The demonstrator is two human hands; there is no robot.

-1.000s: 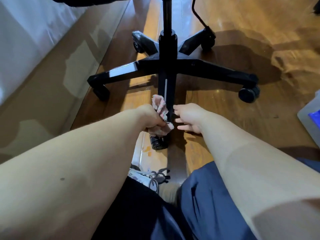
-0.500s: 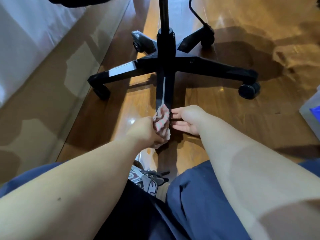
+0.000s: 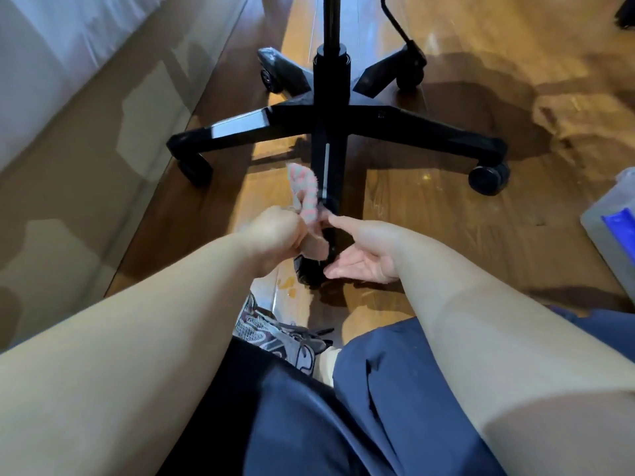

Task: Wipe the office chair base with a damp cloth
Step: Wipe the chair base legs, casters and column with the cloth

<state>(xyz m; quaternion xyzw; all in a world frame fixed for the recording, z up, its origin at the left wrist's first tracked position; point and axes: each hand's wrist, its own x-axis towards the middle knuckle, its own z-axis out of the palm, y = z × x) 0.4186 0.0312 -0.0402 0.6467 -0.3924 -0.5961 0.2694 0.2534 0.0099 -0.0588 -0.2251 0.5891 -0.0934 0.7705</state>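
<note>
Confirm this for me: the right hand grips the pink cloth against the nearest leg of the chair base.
Wrong hand. The left hand grips the pink cloth against the nearest leg of the chair base, as the head view shows; the right hand is open beside that leg, holding nothing.

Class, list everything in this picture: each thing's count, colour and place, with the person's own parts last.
chair base: one, black, mid floor
casters: five, black, at leg ends
cloth: one, pink striped, against the near leg
floor: one, brown wood, underneath everything
shoe: one, grey, below the near caster
box: one, grey and blue, right edge
left hand: one, grips the cloth
right hand: one, open, beside the near leg
</note>
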